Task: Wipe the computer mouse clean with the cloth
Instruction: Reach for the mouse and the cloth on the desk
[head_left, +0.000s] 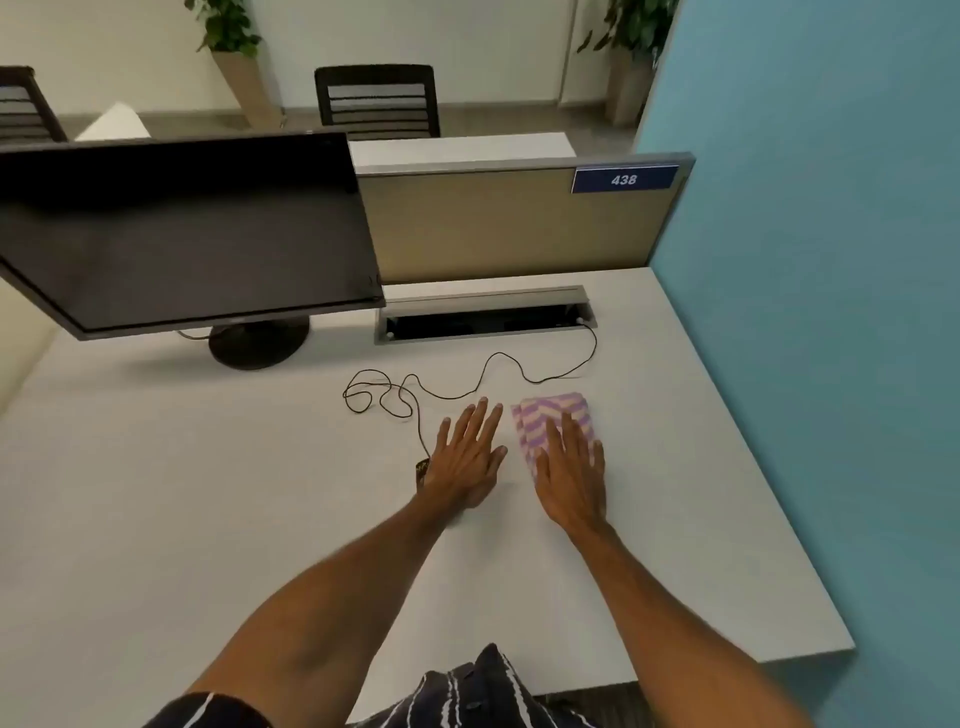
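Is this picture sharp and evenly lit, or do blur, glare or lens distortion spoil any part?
Head view: the light is even and soft, with only faint shadows on the desk beside the left hand and beneath the monitor; no glare, its screen is dark; the whole frame is slightly soft; the wide lens tilts the monitor and splays the desk edges.

Cloth (545, 415) – folded, pink-purple striped, flat; mouse (422, 469) – dark, mostly hidden, left of it.

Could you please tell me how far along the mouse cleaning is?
Nothing looks wiped yet. In hand: the right hand rests flat on the folded cloth, which lies on the desk. The left hand is over the mouse, mostly hiding it. Left: bringing cloth to mouse and wiping.
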